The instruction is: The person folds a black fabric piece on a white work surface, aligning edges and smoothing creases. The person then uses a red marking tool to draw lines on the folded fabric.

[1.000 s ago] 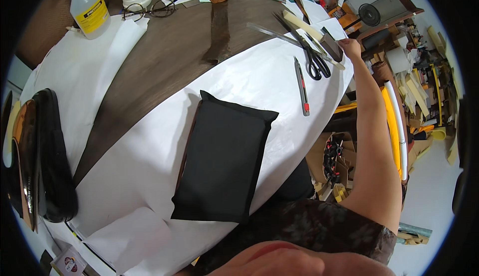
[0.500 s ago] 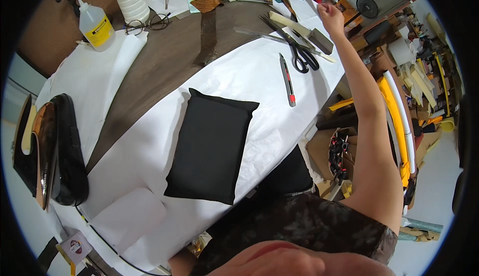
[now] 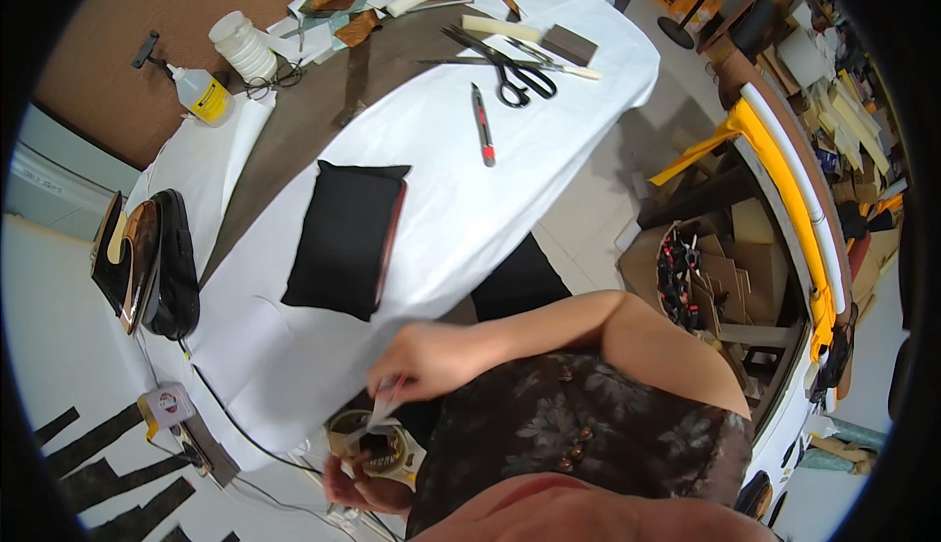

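Over the table's near edge my right hand (image 3: 426,358) is closed round a thin pale flat strip (image 3: 384,407) with a bit of red by the fingers; motion blurs it. My left hand (image 3: 368,488) is low by my body, fingers apart, with nothing seen in it. Beside it, below the table edge, a round tub (image 3: 392,452) with dark contents shows partly behind the strip. On the white sheet (image 3: 549,165) lies a padded black rectangular piece (image 3: 343,238), its right side showing a reddish-brown edge.
Black scissors (image 3: 515,76), a red-and-grey utility knife (image 3: 483,125) and a dark block (image 3: 569,45) lie farther off. A glue bottle (image 3: 204,98), a white jar (image 3: 240,47) and glasses (image 3: 284,75) stand far left. A black iron-like tool (image 3: 174,263) rests left, its cord running nearby.
My right hand has swung from the far right end of the table to near my body with the pale strip. My left hand has come into view, and the whole view has shifted.
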Demonstrator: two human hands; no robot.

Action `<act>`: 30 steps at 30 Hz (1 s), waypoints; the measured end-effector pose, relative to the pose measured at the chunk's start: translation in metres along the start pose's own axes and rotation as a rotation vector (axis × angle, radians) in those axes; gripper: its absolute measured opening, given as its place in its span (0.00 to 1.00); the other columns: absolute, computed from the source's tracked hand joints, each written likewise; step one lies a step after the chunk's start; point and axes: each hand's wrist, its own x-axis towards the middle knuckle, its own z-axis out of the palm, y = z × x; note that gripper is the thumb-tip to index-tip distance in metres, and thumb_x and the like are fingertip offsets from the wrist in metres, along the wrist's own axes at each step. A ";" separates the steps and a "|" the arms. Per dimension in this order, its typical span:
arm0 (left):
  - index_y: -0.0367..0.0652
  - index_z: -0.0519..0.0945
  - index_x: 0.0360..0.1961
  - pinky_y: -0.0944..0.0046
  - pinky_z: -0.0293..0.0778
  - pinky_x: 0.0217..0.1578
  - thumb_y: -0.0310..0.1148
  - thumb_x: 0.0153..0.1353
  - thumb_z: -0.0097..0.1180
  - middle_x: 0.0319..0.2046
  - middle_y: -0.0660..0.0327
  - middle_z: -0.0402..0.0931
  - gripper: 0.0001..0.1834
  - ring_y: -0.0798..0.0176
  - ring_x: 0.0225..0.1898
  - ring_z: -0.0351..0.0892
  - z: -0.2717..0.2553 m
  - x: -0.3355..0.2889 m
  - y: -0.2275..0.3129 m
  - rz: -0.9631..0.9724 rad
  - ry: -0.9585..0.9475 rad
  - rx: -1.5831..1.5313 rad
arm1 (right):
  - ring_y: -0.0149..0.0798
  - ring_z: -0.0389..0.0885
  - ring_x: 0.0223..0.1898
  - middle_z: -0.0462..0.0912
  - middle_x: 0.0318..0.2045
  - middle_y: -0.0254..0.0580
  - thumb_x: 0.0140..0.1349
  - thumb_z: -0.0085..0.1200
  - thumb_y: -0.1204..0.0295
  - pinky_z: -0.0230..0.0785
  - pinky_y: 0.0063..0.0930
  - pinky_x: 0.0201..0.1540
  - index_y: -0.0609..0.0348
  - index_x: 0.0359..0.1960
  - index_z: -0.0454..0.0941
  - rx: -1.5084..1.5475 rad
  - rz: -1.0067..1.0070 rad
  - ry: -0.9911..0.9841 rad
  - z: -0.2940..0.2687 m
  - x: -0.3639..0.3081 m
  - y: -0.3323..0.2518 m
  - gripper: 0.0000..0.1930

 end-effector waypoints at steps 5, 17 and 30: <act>0.35 0.80 0.48 0.71 0.73 0.37 0.29 0.73 0.59 0.35 0.61 0.80 0.09 0.70 0.35 0.77 -0.017 0.006 0.033 -0.084 -0.570 0.250 | 0.44 0.87 0.29 0.86 0.27 0.44 0.65 0.65 0.62 0.75 0.35 0.32 0.60 0.47 0.83 0.076 -0.011 -0.073 0.019 -0.004 -0.018 0.15; 0.30 0.81 0.56 0.42 0.75 0.56 0.58 0.68 0.57 0.48 0.34 0.82 0.36 0.31 0.54 0.80 -0.152 0.015 -0.139 -0.013 -0.808 1.497 | 0.50 0.90 0.41 0.91 0.38 0.44 0.58 0.60 0.67 0.82 0.39 0.49 0.45 0.41 0.91 -1.038 0.772 1.125 -0.469 -0.138 0.109 0.11; 0.35 0.74 0.66 0.51 0.58 0.73 0.21 0.68 0.51 0.67 0.44 0.73 0.24 0.48 0.72 0.69 0.219 0.010 0.103 -0.036 -1.373 0.453 | 0.53 0.84 0.56 0.87 0.52 0.49 0.67 0.50 0.35 0.76 0.45 0.58 0.51 0.52 0.87 -1.235 1.366 0.668 -0.659 -0.221 0.236 0.33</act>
